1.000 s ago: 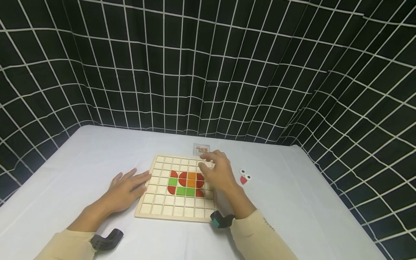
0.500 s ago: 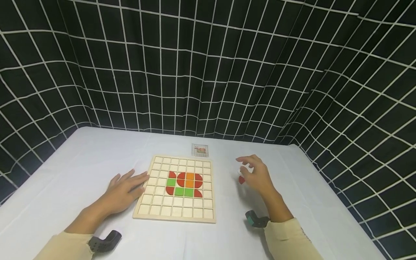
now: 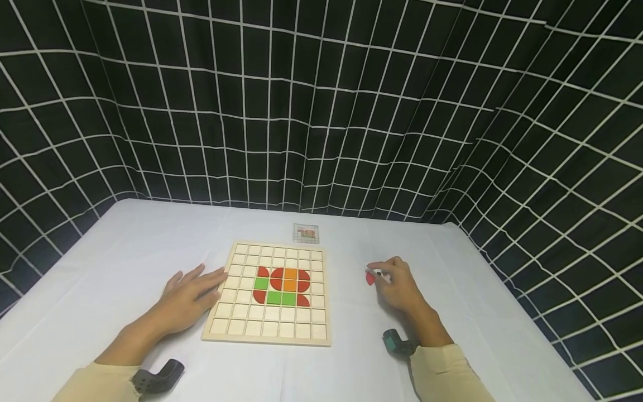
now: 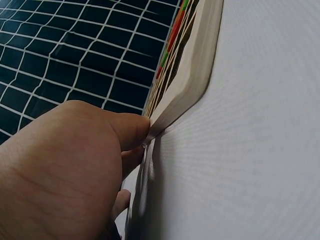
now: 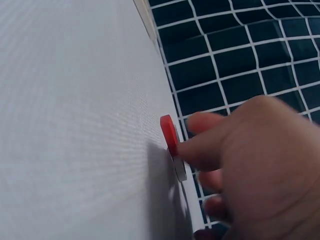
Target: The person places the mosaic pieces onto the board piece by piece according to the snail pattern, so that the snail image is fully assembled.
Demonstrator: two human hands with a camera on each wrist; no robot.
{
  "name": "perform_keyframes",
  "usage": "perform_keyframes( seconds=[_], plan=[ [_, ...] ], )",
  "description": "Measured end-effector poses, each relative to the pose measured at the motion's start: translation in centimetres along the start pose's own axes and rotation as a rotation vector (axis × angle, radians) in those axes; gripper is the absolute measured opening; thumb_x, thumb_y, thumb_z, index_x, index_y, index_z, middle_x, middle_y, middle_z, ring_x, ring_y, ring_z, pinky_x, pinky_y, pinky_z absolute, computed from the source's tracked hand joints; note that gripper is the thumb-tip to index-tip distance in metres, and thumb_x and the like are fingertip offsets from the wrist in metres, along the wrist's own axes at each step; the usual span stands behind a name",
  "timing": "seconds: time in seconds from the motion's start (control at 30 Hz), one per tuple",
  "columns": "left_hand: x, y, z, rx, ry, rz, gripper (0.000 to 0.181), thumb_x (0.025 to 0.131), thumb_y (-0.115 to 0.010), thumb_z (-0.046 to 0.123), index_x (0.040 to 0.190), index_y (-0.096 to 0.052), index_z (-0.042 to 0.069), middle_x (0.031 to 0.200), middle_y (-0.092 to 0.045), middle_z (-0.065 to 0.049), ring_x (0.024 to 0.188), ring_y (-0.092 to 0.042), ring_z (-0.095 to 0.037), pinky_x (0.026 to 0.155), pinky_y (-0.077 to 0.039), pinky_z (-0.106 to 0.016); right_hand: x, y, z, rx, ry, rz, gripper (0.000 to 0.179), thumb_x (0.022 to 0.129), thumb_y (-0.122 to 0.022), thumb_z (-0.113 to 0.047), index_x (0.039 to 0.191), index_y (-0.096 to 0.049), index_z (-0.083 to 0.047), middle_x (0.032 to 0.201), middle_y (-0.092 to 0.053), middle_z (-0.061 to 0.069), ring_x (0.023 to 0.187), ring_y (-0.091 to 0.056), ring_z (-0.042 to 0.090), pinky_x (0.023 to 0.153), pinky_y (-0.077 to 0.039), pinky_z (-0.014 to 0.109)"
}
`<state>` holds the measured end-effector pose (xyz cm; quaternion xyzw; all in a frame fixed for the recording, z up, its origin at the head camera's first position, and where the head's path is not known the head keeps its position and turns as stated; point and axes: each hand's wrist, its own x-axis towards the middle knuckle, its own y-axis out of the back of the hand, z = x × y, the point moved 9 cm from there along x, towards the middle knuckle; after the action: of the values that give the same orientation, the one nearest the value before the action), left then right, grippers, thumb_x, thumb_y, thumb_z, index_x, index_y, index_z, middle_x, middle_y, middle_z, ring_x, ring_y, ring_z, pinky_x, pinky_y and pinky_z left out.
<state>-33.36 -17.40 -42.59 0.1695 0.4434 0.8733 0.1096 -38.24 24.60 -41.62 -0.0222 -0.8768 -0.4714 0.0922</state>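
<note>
My left hand [image 3: 186, 298] lies on the table with its fingers extended, fingertips against the left edge of a wooden grid board [image 3: 266, 339]. The thumb meets the board's side [image 4: 180, 85] in the left wrist view. On the board, red quarter-round tiles [image 3: 259, 296], green square tiles [image 3: 281, 298] and orange square tiles [image 3: 290, 279] form a figure. Right of the board, my right hand [image 3: 402, 287] pinches white eye discs [image 3: 379, 274] between thumb and index finger, partly covering them. A red piece [image 3: 370, 278] lies beside the discs, close by the thumb in the right wrist view.
A small printed card [image 3: 306, 233] lies just behind the board. Both wrists carry dark camera mounts [image 3: 159, 377]. A white cloth covers the table [image 3: 125, 240], and a black curtain with a white grid [image 3: 281, 111] stands behind and at the sides.
My right hand has moved right from over the board, then lowered to the white eye discs and closed its fingers around them. My left hand stays at the board's edge.
</note>
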Motion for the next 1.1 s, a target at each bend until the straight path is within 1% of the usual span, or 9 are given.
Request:
perform_keyframes(
  seconds=[0.13,0.27,0.47,0.6,0.7,0.77,0.87,0.97,1.1],
  plan=[
    [0.0,-0.1,0.0,0.004,0.000,-0.002,0.041,0.100,-0.053,0.024,0.136,-0.055,0.006,0.145,-0.045,-0.012,0.138,-0.021,-0.047,0.106,0.000,-0.066,-0.1,-0.6,0.4,-0.064,-0.020,-0.034,0.035,0.085,-0.060,-0.005,0.115,-0.073,-0.018,0.096,-0.045,0.007,0.090,-0.038,0.025,0.071,-0.037,0.037],
    [0.2,-0.1,0.1,0.001,-0.004,-0.001,0.042,0.100,-0.052,0.026,0.137,-0.054,0.006,0.145,-0.045,-0.012,0.137,-0.021,-0.047,0.106,0.000,-0.066,0.0,-0.4,0.1,-0.099,-0.008,-0.032,0.031,0.086,-0.062,-0.008,0.112,-0.074,-0.020,0.099,-0.046,0.007,0.092,-0.039,0.025,0.072,-0.039,0.039],
    [0.3,-0.1,-0.1,-0.004,-0.004,0.003,0.042,0.100,-0.052,0.027,0.137,-0.055,0.007,0.145,-0.045,-0.011,0.138,-0.021,-0.046,0.106,0.000,-0.066,-0.1,-0.3,0.1,-0.080,-0.007,-0.022,0.028,0.085,-0.066,-0.015,0.112,-0.072,-0.017,0.102,-0.050,0.008,0.098,-0.043,0.026,0.076,-0.043,0.044],
    [0.1,-0.2,-0.2,0.003,-0.006,0.005,0.041,0.100,-0.053,0.027,0.136,-0.055,0.007,0.144,-0.046,-0.011,0.137,-0.022,-0.047,0.106,0.000,-0.067,-0.4,-0.6,0.1,-0.077,-0.004,-0.027,0.029,0.084,-0.071,-0.023,0.113,-0.072,-0.017,0.100,-0.050,0.006,0.095,-0.042,0.024,0.074,-0.041,0.040],
    [-0.2,-0.3,-0.2,0.005,-0.007,0.008,0.041,0.100,-0.053,0.027,0.136,-0.056,0.007,0.144,-0.046,-0.011,0.137,-0.022,-0.047,0.106,0.000,-0.067,-0.5,-0.8,-0.2,-0.088,0.011,-0.030,0.025,0.085,-0.073,-0.026,0.109,-0.073,-0.018,0.098,-0.050,0.005,0.092,-0.041,0.023,0.071,-0.040,0.039],
    [-0.3,-0.4,-0.2,0.004,-0.008,0.010,0.041,0.100,-0.053,0.026,0.136,-0.056,0.007,0.144,-0.046,-0.011,0.137,-0.023,-0.047,0.106,-0.001,-0.067,-0.6,-0.8,-0.3,-0.097,0.011,-0.025,0.022,0.084,-0.074,-0.026,0.105,-0.073,-0.017,0.099,-0.051,0.005,0.094,-0.043,0.024,0.073,-0.042,0.040],
    [-0.4,-0.5,-0.1,-0.003,-0.010,0.008,0.041,0.100,-0.053,0.026,0.136,-0.056,0.006,0.144,-0.046,-0.011,0.137,-0.023,-0.047,0.106,-0.001,-0.067,-0.7,-0.7,-0.4,-0.099,0.004,-0.021,0.021,0.085,-0.075,-0.027,0.101,-0.072,-0.015,0.102,-0.054,0.005,0.097,-0.046,0.024,0.079,-0.045,0.043],
    [-0.3,-0.5,-0.1,-0.003,-0.012,0.005,0.041,0.100,-0.053,0.027,0.136,-0.056,0.006,0.144,-0.046,-0.011,0.137,-0.022,-0.048,0.105,0.000,-0.067,-0.8,-0.5,-0.8,-0.091,0.024,-0.011,0.022,0.085,-0.075,-0.026,0.100,-0.071,-0.011,0.099,-0.058,0.002,0.096,-0.053,0.023,0.081,-0.048,0.044],
    [-0.1,-0.3,0.0,0.005,-0.019,0.007,0.041,0.100,-0.053,0.027,0.136,-0.055,0.006,0.144,-0.046,-0.012,0.137,-0.022,-0.048,0.106,0.000,-0.067,-0.9,-0.2,-1.9,-0.093,0.106,0.000,0.018,0.083,-0.075,-0.021,0.096,-0.071,-0.008,0.088,-0.063,-0.002,0.085,-0.057,0.020,0.077,-0.051,0.040]
  ],
)
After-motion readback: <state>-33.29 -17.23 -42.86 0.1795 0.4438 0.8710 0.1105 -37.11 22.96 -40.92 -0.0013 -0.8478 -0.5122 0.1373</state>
